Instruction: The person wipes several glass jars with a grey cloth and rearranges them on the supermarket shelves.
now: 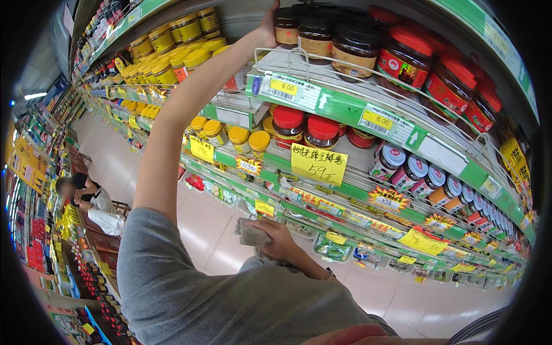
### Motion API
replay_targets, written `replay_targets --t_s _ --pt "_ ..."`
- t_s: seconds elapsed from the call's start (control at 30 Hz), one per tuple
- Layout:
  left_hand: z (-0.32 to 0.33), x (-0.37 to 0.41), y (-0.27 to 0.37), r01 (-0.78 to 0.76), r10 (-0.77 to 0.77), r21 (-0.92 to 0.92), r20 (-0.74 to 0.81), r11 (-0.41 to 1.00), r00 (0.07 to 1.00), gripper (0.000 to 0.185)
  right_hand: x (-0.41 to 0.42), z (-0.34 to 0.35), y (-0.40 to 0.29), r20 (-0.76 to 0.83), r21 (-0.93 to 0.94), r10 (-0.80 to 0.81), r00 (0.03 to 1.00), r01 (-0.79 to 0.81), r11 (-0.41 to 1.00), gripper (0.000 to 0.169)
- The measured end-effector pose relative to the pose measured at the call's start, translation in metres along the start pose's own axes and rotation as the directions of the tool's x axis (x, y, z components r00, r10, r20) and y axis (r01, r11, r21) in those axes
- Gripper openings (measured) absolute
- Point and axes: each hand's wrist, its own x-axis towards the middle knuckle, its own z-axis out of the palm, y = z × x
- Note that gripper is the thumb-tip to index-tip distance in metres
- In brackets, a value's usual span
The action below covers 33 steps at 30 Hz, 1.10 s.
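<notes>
My left hand is raised to the upper shelf, against the left side of a dark glass jar with a black lid. Part of the hand is hidden by the jar, so whether it grips it is unclear. More black-lidded jars and red-lidded jars stand in rows to the right, behind a wire guard rail. Low in front of my body, my right hand holds a crumpled grey cloth.
Yellow-lidded jars fill the shelf on the left. Below are red-lidded jars, white-lidded jars and a yellow handwritten price card. Across the tiled aisle, a person is beside the opposite shelves.
</notes>
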Motion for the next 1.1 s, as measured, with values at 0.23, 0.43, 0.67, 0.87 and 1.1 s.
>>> replay_targets --t_s 0.23,0.43,0.67,0.87,1.1 --pt "0.011 -0.01 -0.004 0.018 -0.012 0.063 -0.105 0.998 0.994 0.058 -0.002 -0.001 0.005 -0.009 -0.029 0.024 1.0 -0.024 0.999 0.056" --pt "0.001 0.006 -0.005 -0.019 0.02 0.109 -0.016 0.994 1.0 0.063 -0.001 0.004 0.006 -0.022 -0.051 0.006 1.0 -0.007 0.999 0.06" --pt "-0.019 -0.022 0.008 0.053 -0.056 0.045 0.052 0.998 0.997 0.075 0.012 -0.023 -0.011 -0.262 0.142 -0.043 0.964 0.083 0.986 0.058" --pt "-0.018 -0.134 -0.025 -0.494 0.54 0.655 0.153 0.572 0.828 0.06 0.055 -0.122 -0.076 -0.567 -0.397 -0.593 0.572 0.442 0.805 0.061" --pt "-0.02 -0.172 -0.093 -0.589 0.761 0.717 0.126 0.374 0.637 0.042 0.233 -0.154 -0.173 -0.042 -0.938 -0.73 0.682 0.224 0.264 0.051"
